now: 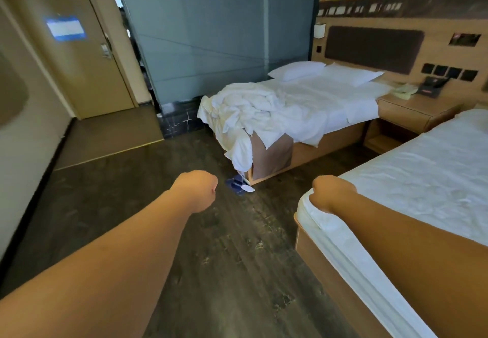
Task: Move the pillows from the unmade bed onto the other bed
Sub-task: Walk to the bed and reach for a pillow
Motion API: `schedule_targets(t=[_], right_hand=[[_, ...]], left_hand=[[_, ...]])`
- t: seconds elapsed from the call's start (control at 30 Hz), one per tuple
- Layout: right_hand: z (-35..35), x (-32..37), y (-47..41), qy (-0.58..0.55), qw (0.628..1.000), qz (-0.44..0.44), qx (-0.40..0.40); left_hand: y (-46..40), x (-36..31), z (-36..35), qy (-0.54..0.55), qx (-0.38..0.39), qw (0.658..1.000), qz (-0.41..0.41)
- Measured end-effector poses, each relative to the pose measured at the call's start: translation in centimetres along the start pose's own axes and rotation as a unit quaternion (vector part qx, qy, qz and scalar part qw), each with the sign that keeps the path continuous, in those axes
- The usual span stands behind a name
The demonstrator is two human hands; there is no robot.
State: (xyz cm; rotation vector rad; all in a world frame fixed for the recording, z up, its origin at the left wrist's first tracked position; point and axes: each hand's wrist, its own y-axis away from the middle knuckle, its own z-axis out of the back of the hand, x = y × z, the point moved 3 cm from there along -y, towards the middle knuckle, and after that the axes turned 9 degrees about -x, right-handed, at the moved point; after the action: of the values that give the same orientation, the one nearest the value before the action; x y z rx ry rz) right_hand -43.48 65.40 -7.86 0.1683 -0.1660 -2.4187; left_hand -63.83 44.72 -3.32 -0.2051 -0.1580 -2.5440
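Note:
Two white pillows lie side by side at the head of the unmade bed (340, 124): the left pillow (295, 69) and the right pillow (351, 73). A crumpled white duvet (253, 108) is heaped at that bed's foot and hangs over the corner. The other bed (427, 176), with a smooth white sheet, fills the right foreground. Both my arms stretch forward. My left hand (196, 188) is a fist over the dark floor, holding nothing. My right hand (330, 192) is a fist just above the near bed's corner, also holding nothing. Both hands are far from the pillows.
A wooden nightstand (412, 110) with a phone stands between the beds. Blue slippers (239, 184) lie on the floor by the unmade bed's foot. A grey glass partition (211, 34) and a door (87, 47) are at the left. Dark floor runs between the beds.

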Motion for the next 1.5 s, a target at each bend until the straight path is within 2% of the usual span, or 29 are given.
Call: schedule_targets(t=[0.2, 0.4, 0.63, 0.77, 0.9, 1.0, 1.13, 1.3, 1.5], right_hand=[[-1.6, 1.9, -12.7, -0.067, 0.997, -0.023, -0.018], [-0.1, 4.4, -26.4, -0.046, 0.997, -0.036, -0.054], [4.1, 4.2, -40.4, -0.06, 0.992, -0.089, -0.065], [4.1, 3.0, -47.8, -0.088, 0.986, -0.128, -0.063], [3.7, 0.2, -56.7, -0.089, 0.985, -0.141, -0.051], [4.7, -3.6, -64.6, -0.098, 0.983, -0.15, -0.051], [6.1, -9.9, -74.8, -0.138, 0.973, -0.176, -0.055], [7.0, -16.9, -82.4, -0.142, 0.963, -0.222, -0.05], [7.0, -24.2, -90.7, -0.153, 0.944, -0.291, -0.039]], left_hand=[[-10.8, 4.4, -3.0, -0.003, 0.05, 0.999, 0.009], [-26.3, 10.2, -3.9, 0.01, 0.004, 1.0, 0.011], [-43.8, 12.5, -4.5, 0.014, 0.019, 0.999, -0.021], [-53.7, 10.3, -5.1, 0.048, -0.008, 0.997, -0.063], [-63.4, 7.4, -5.5, 0.033, -0.016, 0.992, -0.123], [-71.9, 5.5, -3.5, 0.001, -0.015, 0.987, -0.157], [-84.5, 3.7, 0.4, -0.005, -0.049, 0.988, -0.144], [-96.3, 0.8, 2.6, -0.021, -0.055, 0.986, -0.156], [-109.4, -7.2, 2.0, -0.003, -0.065, 0.97, -0.234]])
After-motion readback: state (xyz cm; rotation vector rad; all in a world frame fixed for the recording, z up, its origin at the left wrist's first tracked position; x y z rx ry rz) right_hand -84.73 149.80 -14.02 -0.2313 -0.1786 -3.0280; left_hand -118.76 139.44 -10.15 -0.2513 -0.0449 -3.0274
